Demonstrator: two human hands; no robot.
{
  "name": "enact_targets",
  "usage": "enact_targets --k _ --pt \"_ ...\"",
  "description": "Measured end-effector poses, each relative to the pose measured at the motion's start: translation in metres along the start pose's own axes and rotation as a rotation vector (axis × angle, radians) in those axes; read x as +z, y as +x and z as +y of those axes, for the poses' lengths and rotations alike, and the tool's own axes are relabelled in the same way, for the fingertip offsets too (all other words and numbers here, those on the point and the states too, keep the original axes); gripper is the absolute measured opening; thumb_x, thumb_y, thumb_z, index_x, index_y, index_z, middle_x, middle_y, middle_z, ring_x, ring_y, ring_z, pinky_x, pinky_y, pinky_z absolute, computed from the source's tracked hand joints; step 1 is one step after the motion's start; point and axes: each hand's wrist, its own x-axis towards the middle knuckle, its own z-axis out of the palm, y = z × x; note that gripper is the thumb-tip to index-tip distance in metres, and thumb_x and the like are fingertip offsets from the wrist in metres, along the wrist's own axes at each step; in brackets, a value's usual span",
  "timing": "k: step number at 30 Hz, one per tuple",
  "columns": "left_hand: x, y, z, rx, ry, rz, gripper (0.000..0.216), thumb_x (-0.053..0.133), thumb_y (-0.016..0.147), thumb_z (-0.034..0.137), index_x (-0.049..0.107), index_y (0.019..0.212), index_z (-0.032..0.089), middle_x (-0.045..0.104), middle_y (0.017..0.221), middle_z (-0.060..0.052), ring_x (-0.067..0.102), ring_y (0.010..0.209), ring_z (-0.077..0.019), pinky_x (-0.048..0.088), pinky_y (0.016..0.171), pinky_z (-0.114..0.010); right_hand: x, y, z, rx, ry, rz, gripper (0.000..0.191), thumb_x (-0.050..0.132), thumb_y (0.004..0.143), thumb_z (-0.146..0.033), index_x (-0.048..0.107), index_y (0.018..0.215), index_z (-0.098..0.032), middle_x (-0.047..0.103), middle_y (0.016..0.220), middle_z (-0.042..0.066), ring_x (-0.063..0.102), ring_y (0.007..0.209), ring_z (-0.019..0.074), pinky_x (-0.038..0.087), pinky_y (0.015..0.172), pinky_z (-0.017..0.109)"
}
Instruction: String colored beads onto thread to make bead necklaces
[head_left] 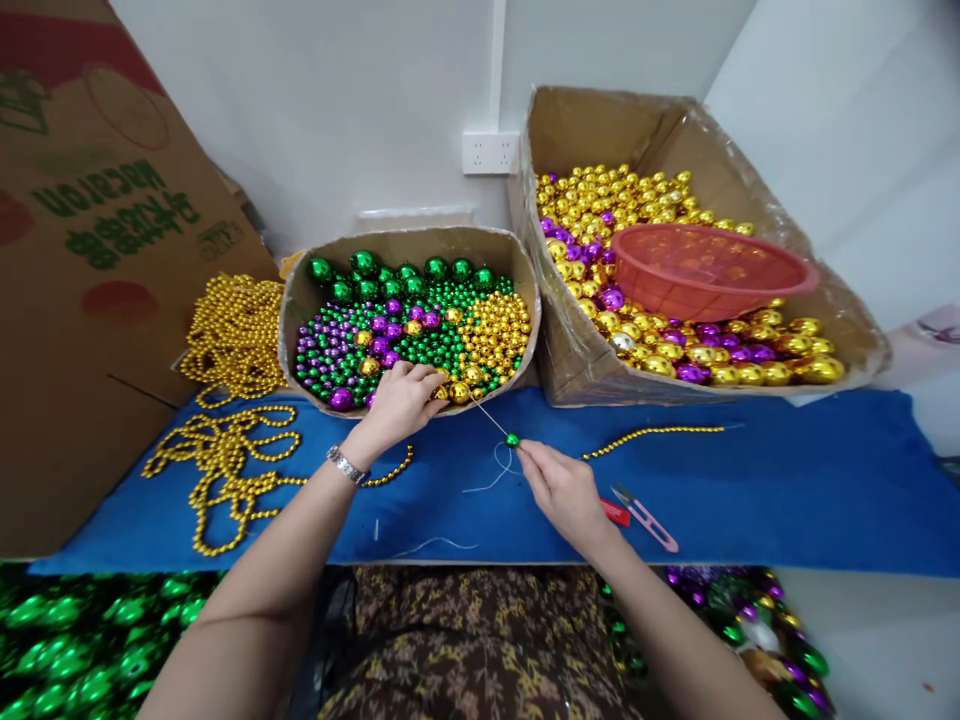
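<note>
Head view, right hand (562, 488): your fingers pinched at a green bead (512, 440), showing at their tips.
Thin straight strand (491, 416): from that bead toward your left fingers.
Left hand (401, 405): your fingers bent over the bead box (450, 242); grip cannot be told.

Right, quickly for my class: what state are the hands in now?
Left hand: curled over gold beads; whether it grips any cannot be told.
Right hand: closed, holding a thin rod with a green bead on it.
</note>
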Motion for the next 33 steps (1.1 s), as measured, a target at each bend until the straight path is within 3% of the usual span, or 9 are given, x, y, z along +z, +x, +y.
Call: enact_targets --k 5,8,10,12,15,18,20,33 --pt "0.001 0.0 0.006 -0.052 0.078 -0.063 0.025 0.058 0.089 0.035 0.067 0.107 0.02 0.067 0.1 -0.012 0.056 0.096 -0.0284 0.041 0.085 -0.039 0.001 0.001 -0.001 -0.009 0.05 -0.003 0.027 0.04 0.099 -0.024 0.064 0.111 -0.018 0.073 0.092 0.009 0.07 0.082 0.02 0.057 0.077 0.032" --pt "0.002 -0.001 0.004 -0.097 -0.013 -0.033 0.023 0.058 0.088 0.034 0.066 0.104 0.02 0.066 0.085 -0.01 0.057 0.094 -0.0275 0.042 0.083 -0.037 0.001 0.001 -0.003 -0.004 0.086 -0.001 0.03 0.038 0.099 -0.022 0.062 0.116 -0.018 0.069 0.093 0.01 0.068 0.082 0.0194 0.057 0.075 0.032" --pt "0.003 -0.001 0.001 -0.122 -0.152 0.033 0.023 0.059 0.087 0.034 0.065 0.104 0.019 0.067 0.087 -0.01 0.059 0.091 -0.0252 0.043 0.082 -0.035 0.0 0.0 -0.004 0.019 0.094 0.011 0.029 0.039 0.099 -0.024 0.063 0.115 -0.019 0.065 0.095 0.01 0.067 0.081 0.0186 0.057 0.074 0.031" --pt "0.001 -0.002 0.0 -0.18 -0.4 0.124 0.026 0.06 0.086 0.034 0.064 0.106 0.019 0.067 0.091 -0.008 0.06 0.086 -0.0214 0.045 0.078 -0.033 -0.001 0.0 -0.006 0.036 0.104 0.019 0.028 0.041 0.098 -0.025 0.064 0.113 -0.019 0.062 0.093 0.009 0.065 0.076 0.0169 0.056 0.071 0.029" --pt "-0.006 -0.005 0.003 -0.312 -0.994 0.221 0.033 0.061 0.085 0.039 0.062 0.11 0.019 0.067 0.093 -0.006 0.062 0.08 -0.0161 0.048 0.07 -0.027 -0.002 0.0 -0.008 0.032 0.111 0.021 0.026 0.043 0.099 -0.026 0.065 0.111 -0.02 0.062 0.089 0.007 0.065 0.074 0.0155 0.055 0.07 0.027" --pt "-0.013 -0.01 0.011 -0.395 -1.525 0.205 0.033 0.063 0.083 0.04 0.062 0.109 0.02 0.067 0.095 -0.005 0.065 0.078 -0.0144 0.05 0.065 -0.025 -0.004 0.001 -0.011 0.022 0.095 0.031 0.025 0.044 0.098 -0.025 0.065 0.11 -0.019 0.063 0.088 0.007 0.065 0.075 0.0156 0.054 0.072 0.026" --pt "-0.015 -0.013 0.016 -0.419 -1.707 0.164 0.031 0.064 0.082 0.038 0.064 0.107 0.02 0.067 0.092 -0.005 0.065 0.075 -0.0143 0.051 0.063 -0.025 -0.005 0.002 -0.012 0.02 0.094 0.031 0.025 0.044 0.098 -0.025 0.066 0.109 -0.019 0.063 0.088 0.007 0.065 0.075 0.0155 0.054 0.072 0.026" --pt "-0.01 -0.018 0.023 -0.481 -1.796 0.133 0.026 0.065 0.082 0.036 0.069 0.101 0.02 0.067 0.079 -0.004 0.066 0.073 -0.0153 0.051 0.061 -0.026 -0.005 0.001 -0.011 -0.01 0.035 0.021 0.027 0.041 0.099 -0.025 0.066 0.107 -0.019 0.063 0.086 0.007 0.065 0.073 0.0152 0.054 0.07 0.025"
